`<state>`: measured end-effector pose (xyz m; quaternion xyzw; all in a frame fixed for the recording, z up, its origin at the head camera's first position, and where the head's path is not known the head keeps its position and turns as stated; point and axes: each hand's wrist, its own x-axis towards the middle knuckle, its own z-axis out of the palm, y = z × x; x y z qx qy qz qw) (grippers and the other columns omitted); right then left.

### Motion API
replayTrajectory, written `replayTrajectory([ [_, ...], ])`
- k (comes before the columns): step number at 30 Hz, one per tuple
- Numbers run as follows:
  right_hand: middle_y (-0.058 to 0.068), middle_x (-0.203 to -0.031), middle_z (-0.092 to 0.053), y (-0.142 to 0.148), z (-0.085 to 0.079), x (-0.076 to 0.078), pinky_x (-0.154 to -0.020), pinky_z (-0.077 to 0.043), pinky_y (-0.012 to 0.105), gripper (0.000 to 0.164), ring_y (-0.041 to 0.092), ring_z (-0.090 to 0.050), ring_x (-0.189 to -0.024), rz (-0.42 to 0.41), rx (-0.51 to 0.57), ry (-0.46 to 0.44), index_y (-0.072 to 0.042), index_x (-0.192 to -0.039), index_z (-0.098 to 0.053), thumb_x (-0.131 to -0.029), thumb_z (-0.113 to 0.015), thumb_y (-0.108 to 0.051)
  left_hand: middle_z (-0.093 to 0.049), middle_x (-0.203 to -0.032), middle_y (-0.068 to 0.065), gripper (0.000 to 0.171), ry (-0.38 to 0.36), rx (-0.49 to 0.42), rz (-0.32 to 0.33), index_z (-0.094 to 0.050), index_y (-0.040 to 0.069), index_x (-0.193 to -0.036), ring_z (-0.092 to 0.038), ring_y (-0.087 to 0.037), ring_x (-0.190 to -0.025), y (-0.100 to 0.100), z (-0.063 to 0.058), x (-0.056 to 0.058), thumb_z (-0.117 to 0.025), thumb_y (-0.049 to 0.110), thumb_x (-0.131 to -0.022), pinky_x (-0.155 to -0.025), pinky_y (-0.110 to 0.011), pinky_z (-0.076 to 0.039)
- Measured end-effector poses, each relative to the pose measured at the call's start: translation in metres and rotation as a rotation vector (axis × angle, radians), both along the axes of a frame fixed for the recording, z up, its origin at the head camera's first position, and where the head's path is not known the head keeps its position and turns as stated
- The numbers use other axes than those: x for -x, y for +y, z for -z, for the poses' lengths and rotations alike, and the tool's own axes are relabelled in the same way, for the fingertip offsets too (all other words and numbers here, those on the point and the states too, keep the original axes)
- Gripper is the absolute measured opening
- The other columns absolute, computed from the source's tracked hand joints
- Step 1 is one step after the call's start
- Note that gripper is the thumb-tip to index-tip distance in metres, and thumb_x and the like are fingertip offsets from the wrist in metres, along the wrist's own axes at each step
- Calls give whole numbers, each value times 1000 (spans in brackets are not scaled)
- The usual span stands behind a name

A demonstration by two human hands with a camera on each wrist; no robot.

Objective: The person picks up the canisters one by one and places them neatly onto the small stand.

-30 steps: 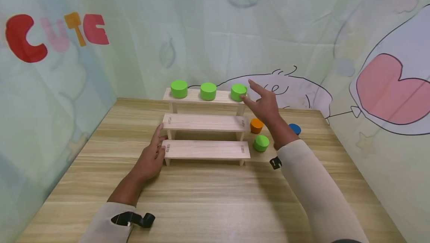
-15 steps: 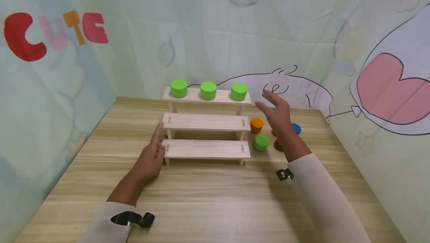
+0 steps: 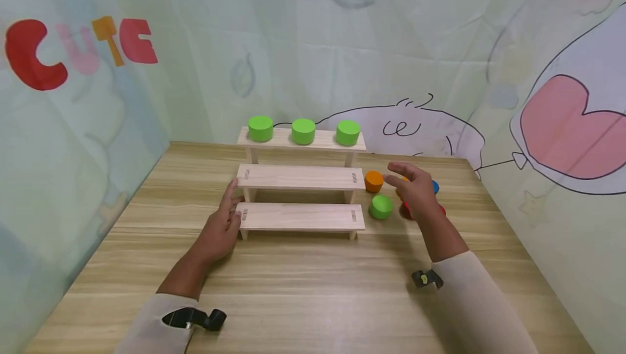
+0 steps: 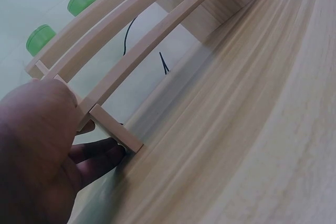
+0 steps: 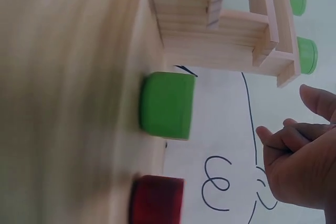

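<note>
A wooden three-step rack (image 3: 300,217) stands on the table. Three small round green blocks line its top shelf, including the middle green block (image 3: 303,131). My left hand (image 3: 218,233) rests against the rack's left end, fingers by the lower two shelves. In the left wrist view, fingertips lie right at the leg (image 4: 116,129). My right hand (image 3: 415,191) hovers over the loose round blocks right of the rack, holding nothing, fingers loosely bent. Its fingertips are close to an orange block (image 3: 374,181). A loose green block (image 3: 381,207) sits nearer me, and red blocks (image 3: 408,210) are partly hidden beneath the hand.
A blue block (image 3: 435,186) shows behind the right hand, with another orange one (image 3: 405,181) partly covered. The wood-grain table (image 3: 303,294) extends in front of the rack. Printed curtains (image 3: 303,44) enclose the back and both sides.
My right hand has moved away from the right green block on the top shelf, down and rightward over the loose blocks. The left hand has stayed at the rack's end.
</note>
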<state>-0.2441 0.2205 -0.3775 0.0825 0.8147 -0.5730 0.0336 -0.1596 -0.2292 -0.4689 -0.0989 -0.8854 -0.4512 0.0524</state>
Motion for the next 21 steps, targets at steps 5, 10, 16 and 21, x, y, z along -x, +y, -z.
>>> replayTrajectory([
  [5, 2, -165, -55, 5, 12, -8, -67, -40, 25, 54, 19, -49, -79, -6, -25, -55, -24, -153, -65, -101, -79, -30, -44, -166, -35, 76, -3, -3, 0, 6, 30, -177, -55, -57, -145, 0, 1, 0, -33, 10, -115, -118, -73, -44],
  [10, 13, -167, -51, 11, 28, -11, -72, -51, 26, 62, 19, -60, -87, -57, -37, -27, -18, -157, -60, -100, -82, -25, -43, -167, -34, 76, -7, -9, 5, 7, 32, -177, -55, -57, -145, 0, 2, 1, -33, 11, -116, -117, -73, -45],
  [16, 14, -173, -45, 17, 36, -14, -125, -47, 55, 69, 37, -36, -164, -143, -97, 2, -14, -162, -55, -99, -82, -23, -43, -167, -35, 76, -7, -2, 7, 7, 31, -177, -56, -57, -144, 0, 1, 1, -32, 10, -116, -117, -72, -46],
  [21, 16, -174, -43, 18, 36, -16, -130, -40, 58, 73, 39, -33, -165, -167, -114, 4, -14, -163, -54, -98, -84, -24, -44, -166, -35, 76, -5, -1, 0, 7, 29, -177, -57, -56, -144, 0, 0, 1, -32, 9, -116, -117, -72, -46],
])
